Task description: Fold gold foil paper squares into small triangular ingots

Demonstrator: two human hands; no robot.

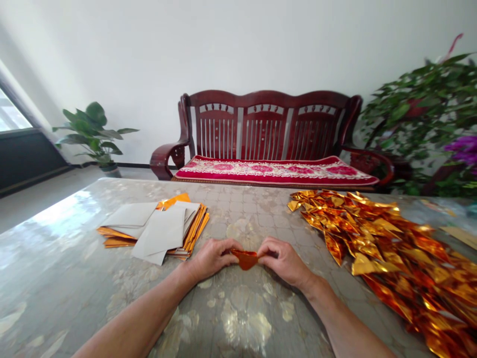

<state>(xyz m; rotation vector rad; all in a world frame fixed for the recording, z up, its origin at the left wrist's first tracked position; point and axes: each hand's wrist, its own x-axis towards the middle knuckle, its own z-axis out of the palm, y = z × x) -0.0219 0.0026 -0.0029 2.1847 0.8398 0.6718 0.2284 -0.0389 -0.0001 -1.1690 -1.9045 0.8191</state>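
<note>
Between my two hands is a small folded piece of orange-gold foil paper (246, 259), held just over the table. My left hand (215, 256) pinches its left end between thumb and fingers. The right end sits in the pinch of my right hand (282, 257). To the left lies a stack of foil sheets (160, 226), mostly with their pale backs up and orange-gold edges showing. A long heap of folded gold foil pieces (387, 253) spreads along the right side of the table.
The table (85, 293) has a glossy floral cover. Clear plastic (439, 211) and a brown flat piece (460, 236) lie at the far right. Beyond stand a dark red wooden bench (261, 127) with a red cushion (276, 170), a potted plant (99, 134) and leafy greenery (421, 104).
</note>
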